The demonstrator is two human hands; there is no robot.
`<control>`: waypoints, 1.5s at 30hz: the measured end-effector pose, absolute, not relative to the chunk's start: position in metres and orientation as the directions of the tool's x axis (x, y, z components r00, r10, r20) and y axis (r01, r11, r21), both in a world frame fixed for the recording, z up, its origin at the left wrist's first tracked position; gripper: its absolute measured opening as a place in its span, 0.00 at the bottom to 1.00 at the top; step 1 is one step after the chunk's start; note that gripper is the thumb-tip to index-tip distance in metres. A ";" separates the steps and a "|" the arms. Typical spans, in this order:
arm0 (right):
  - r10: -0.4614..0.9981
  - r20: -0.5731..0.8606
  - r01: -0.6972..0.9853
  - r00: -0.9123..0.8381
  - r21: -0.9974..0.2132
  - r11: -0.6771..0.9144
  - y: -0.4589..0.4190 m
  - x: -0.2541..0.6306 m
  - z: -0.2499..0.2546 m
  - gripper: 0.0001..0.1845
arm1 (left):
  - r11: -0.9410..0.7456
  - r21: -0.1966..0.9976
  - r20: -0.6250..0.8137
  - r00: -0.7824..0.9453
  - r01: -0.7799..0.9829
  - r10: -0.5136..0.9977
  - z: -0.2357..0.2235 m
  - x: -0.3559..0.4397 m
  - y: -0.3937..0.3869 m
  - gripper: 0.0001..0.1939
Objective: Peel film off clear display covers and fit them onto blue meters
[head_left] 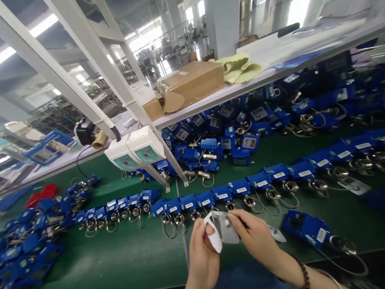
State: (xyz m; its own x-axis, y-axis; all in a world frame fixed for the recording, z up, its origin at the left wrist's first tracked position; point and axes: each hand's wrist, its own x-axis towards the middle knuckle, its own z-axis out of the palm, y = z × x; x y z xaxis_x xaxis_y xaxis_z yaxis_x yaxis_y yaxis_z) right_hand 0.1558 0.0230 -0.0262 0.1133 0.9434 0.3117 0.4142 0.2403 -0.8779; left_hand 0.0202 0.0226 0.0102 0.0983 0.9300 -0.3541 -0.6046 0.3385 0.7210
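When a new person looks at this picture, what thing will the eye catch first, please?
Probably the long row of blue devices, running across the middle of the green bench. Next, the heap of blue devices at the far left, and, at the front near the centre, the two hands holding thin whitish material.

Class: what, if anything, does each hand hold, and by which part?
The left hand holds a white piece by its left side; the right hand pinches a grey sheet, perhaps joined to it, near its upper right corner.
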 end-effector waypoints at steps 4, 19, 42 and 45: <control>0.899 0.430 0.478 0.084 -0.809 0.342 0.025 0.156 -0.029 0.12 | 0.341 0.717 -0.358 0.098 -0.608 0.928 0.011 0.012 0.031 0.19; 0.979 0.038 0.112 0.200 -0.994 0.016 0.026 0.154 0.012 0.13 | -0.030 0.773 -0.022 0.073 0.634 0.997 0.015 -0.065 0.007 0.06; 0.903 0.220 0.037 0.369 -0.974 0.222 -0.016 0.155 0.014 0.05 | -0.641 0.483 0.617 0.288 0.596 0.732 0.029 0.031 0.009 0.06; 0.907 0.189 0.022 0.376 -0.980 0.196 -0.018 0.157 0.016 0.06 | -0.633 0.502 0.597 0.294 0.589 0.747 0.028 0.033 0.009 0.07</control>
State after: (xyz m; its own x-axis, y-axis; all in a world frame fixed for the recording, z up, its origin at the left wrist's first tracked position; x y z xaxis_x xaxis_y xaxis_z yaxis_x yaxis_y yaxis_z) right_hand 0.1573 -0.0175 0.0161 0.3759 0.9071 0.1895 0.0224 0.1955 -0.9804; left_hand 0.0330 0.0092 0.0278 0.2941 0.7465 0.5968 0.5894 -0.6332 0.5016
